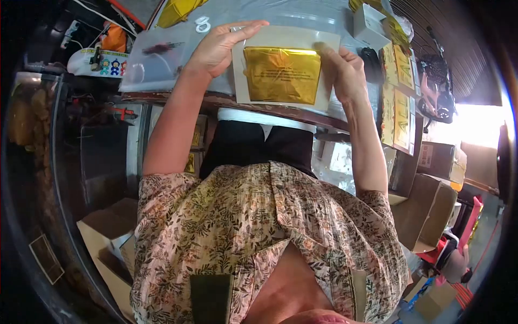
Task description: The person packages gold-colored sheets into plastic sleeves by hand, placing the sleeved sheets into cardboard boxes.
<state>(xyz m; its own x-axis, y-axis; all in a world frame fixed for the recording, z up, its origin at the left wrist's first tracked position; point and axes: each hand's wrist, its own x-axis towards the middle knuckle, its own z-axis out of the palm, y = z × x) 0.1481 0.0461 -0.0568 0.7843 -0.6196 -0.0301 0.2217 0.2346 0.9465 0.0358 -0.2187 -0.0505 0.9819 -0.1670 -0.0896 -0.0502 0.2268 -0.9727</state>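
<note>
A white card (329,97) is raised over the near edge of the worktable, facing me. Across its front lies a crinkled gold foil piece (283,81) with several lines of small dark print. My left hand (216,51) grips the card at its upper left corner, the thumb stretched along the top edge. At the right side, my right hand (348,73) pinches the card's edge, its thumb at the upper right corner of the foil. The fingers behind the card are hidden.
Clear plastic covers the worktable (162,65). White rings (202,25) and gold film (181,11) lie at the back left. A white box (369,27) stands at the back right, near yellow-lettered boxes (399,97). Cardboard boxes (431,210) stand at right.
</note>
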